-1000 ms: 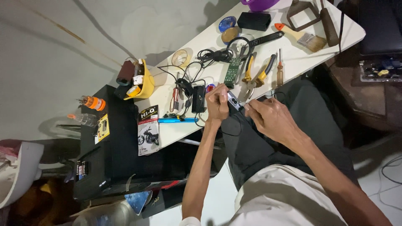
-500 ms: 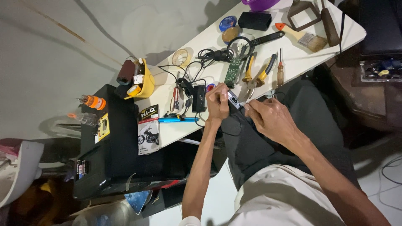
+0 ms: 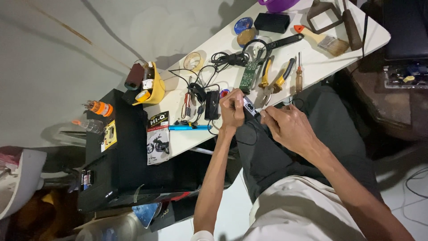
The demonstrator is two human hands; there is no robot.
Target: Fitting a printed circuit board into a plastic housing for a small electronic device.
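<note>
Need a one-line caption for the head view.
Both hands, left hand and right hand, hold a small dark gadget beside a cluttered white table.

The small device (image 3: pixel 248 105) pinched between the left hand (image 3: pixel 232 109) and right hand (image 3: pixel 287 127) is looking like glossy dark plastic. Beyond the hands, the white surface (image 3: pixel 321 67) is showing smooth and matt — pliers (image 3: pixel 273 80) with yellow rubbery grips and dull metal, a wooden-handled brush (image 3: pixel 322 39).
</note>
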